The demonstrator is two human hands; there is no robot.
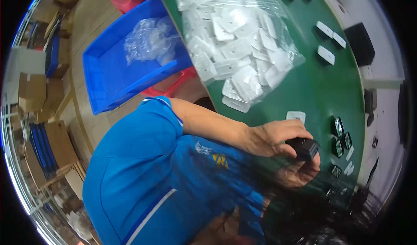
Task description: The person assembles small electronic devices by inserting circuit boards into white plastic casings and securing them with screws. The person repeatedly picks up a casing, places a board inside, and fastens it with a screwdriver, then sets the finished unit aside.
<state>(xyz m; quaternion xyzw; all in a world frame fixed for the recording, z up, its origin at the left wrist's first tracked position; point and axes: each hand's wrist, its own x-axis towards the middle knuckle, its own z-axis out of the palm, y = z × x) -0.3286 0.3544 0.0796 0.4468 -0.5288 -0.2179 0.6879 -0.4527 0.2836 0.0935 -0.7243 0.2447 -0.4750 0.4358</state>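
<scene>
My left hand (pixel 276 136) grips a small black boxy device (pixel 305 149) from above, thumb along its near side. Below it, my right hand (pixel 297 174) has its fingers curled up against the device's lower end; dark hair strands partly cover this hand. The device is held above the green table (pixel 312 84). Just beyond my left hand, a flat white cover (pixel 296 116) lies on the table. Several black housings with green circuit boards inside (pixel 338 147) sit to the right of my hands, with small white strips (pixel 349 153) beside them.
A clear plastic bag (pixel 243 49) full of white covers takes up the table's far left part. Several white pieces (pixel 325 55) stand toward the far right. Left of the table is a blue bin (pixel 102 71) holding crumpled clear plastic (pixel 152 40). Cardboard boxes (pixel 32 93) line the left side.
</scene>
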